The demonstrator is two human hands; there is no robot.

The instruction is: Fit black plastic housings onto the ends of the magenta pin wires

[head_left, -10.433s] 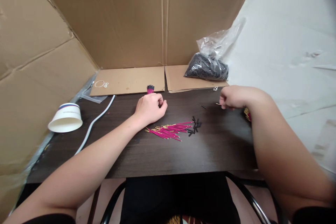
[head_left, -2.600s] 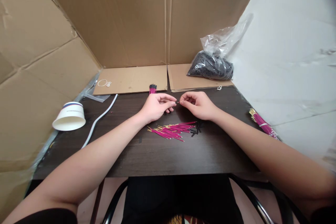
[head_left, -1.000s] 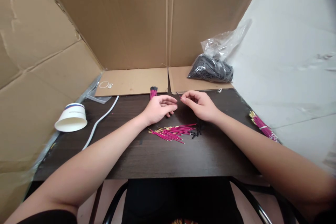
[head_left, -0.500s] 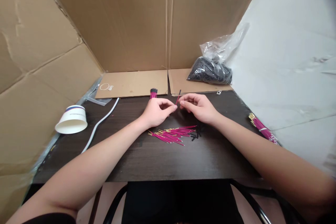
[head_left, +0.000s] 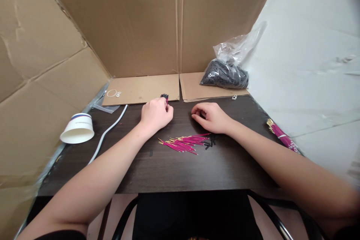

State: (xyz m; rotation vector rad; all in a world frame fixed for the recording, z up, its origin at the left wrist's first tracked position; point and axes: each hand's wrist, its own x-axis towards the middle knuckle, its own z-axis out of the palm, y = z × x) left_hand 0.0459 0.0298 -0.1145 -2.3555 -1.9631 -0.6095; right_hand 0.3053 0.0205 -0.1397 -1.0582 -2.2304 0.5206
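My left hand [head_left: 156,114] is closed at a bundle of magenta wires with black sleeves [head_left: 164,96], its thumb and fingers pressed together beside them. The hand covers the bundle's lower part, and what sits in the pinch is mostly hidden. To the right, my right hand [head_left: 211,117] rests near the tabletop with fingers loosely curled, a gap between thumb and forefinger, and nothing visible in it. Below and between both hands lies a loose spread of magenta wires [head_left: 184,143] with gold and silver ends. Short black sleeves [head_left: 208,144] are scattered at its right end.
A clear bag of black pieces [head_left: 225,75] sits on a cardboard strip [head_left: 140,86] at the back. On the left are a paper cup [head_left: 78,129] on its side and a white cable [head_left: 108,129]. A tied magenta wire bundle [head_left: 281,135] lies far right.
My left hand has moved left to the black-sleeved bundle. My hands are now farther apart; the single sleeved wire seen between them no longer shows there. My right hand has barely moved.
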